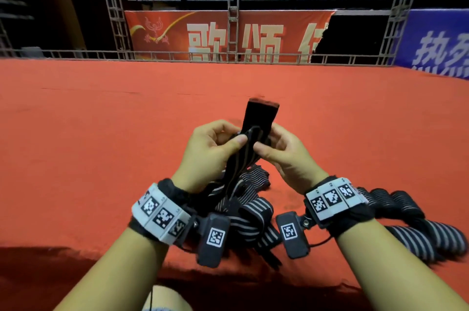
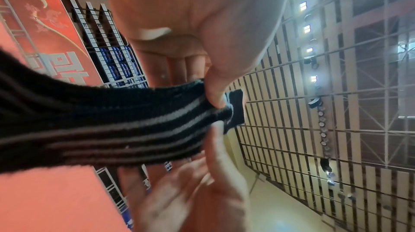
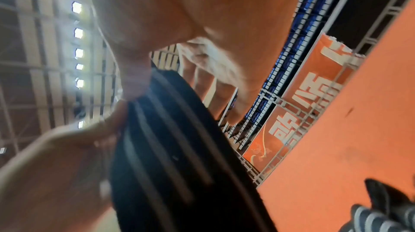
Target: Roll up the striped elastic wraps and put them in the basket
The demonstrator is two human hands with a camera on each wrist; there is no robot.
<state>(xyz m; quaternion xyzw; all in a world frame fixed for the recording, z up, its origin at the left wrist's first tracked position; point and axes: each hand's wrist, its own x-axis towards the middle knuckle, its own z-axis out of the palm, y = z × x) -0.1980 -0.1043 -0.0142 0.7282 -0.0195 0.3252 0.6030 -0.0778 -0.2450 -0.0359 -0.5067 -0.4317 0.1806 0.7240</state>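
Both hands hold one black wrap with grey stripes up above the red surface. My left hand pinches its left edge between thumb and fingers. My right hand pinches its right edge. The wrap's plain black end sticks up beyond the fingers, and the rest hangs down between the wrists. In the left wrist view the striped wrap is pinched near its end by the thumb. The right wrist view shows the wrap blurred. No basket is in view.
A tangled heap of loose striped wraps lies under my wrists near the front edge. More striped wraps lie to the right, some looking rolled. The red cloth-covered surface stretches far ahead to a metal rail.
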